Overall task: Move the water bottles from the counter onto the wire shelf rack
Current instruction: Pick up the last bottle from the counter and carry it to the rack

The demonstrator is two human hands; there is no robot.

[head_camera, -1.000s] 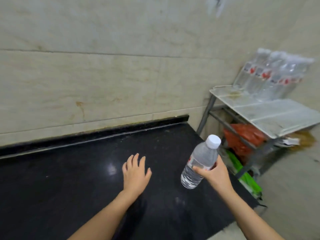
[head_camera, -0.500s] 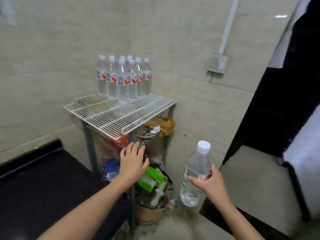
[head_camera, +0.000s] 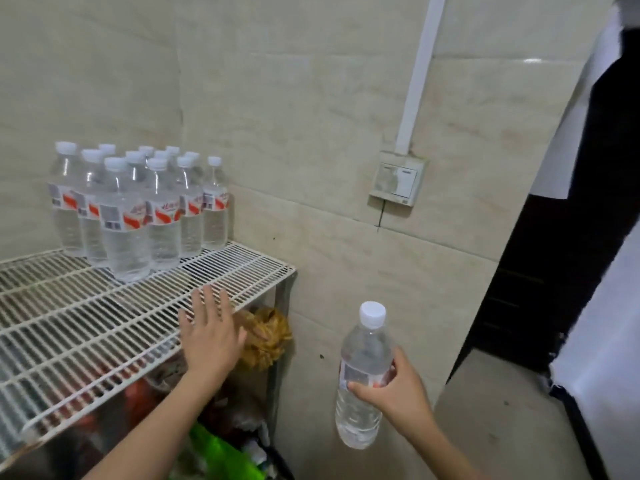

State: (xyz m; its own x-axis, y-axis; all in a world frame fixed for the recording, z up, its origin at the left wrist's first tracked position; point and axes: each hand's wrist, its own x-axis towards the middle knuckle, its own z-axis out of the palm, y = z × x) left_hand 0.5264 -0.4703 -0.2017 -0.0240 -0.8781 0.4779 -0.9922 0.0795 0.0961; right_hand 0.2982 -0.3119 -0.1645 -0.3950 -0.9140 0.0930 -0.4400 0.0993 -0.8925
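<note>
Nearest the camera, the right hand (head_camera: 391, 393) is wrapped around an upright water bottle (head_camera: 363, 372), off the rack's right side. The left hand (head_camera: 211, 337), fingers spread and empty, hovers over the wire shelf rack (head_camera: 86, 327). Farther back, a cluster of bottles (head_camera: 138, 209) stands upright on the shelf.

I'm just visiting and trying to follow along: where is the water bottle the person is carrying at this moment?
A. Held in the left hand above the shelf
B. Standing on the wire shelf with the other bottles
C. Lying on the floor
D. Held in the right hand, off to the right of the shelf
D: the right hand grips the bottle around its middle, beside the wire shelf, while the open left hand holds nothing.
</note>
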